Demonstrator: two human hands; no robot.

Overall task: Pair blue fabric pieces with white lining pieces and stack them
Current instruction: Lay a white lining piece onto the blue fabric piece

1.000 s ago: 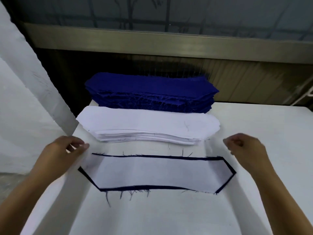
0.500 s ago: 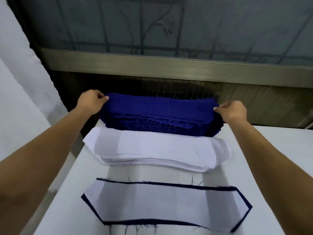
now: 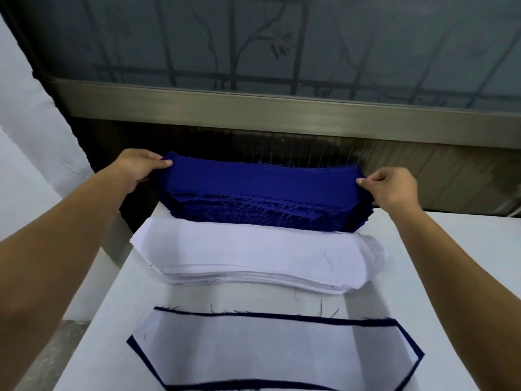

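A tall stack of blue fabric pieces (image 3: 253, 213) stands at the far edge of the white table (image 3: 439, 244). Its top blue piece (image 3: 259, 183) is lifted slightly at both ends. My left hand (image 3: 138, 167) pinches the left end of that piece, and my right hand (image 3: 392, 189) pinches the right end. In front of it lies a stack of white lining pieces (image 3: 253, 258). Nearest me sits a paired piece (image 3: 270, 351), white lining on top with a blue border showing around it.
A dark wall panel and a metal window sill (image 3: 282, 111) rise right behind the blue stack. The table's left edge drops off beside my left forearm. White cloth hangs at the far left.
Both hands left the paired piece, reached to the blue stack and pinched the ends of its top piece, which now lifts slightly. The view has tilted up.
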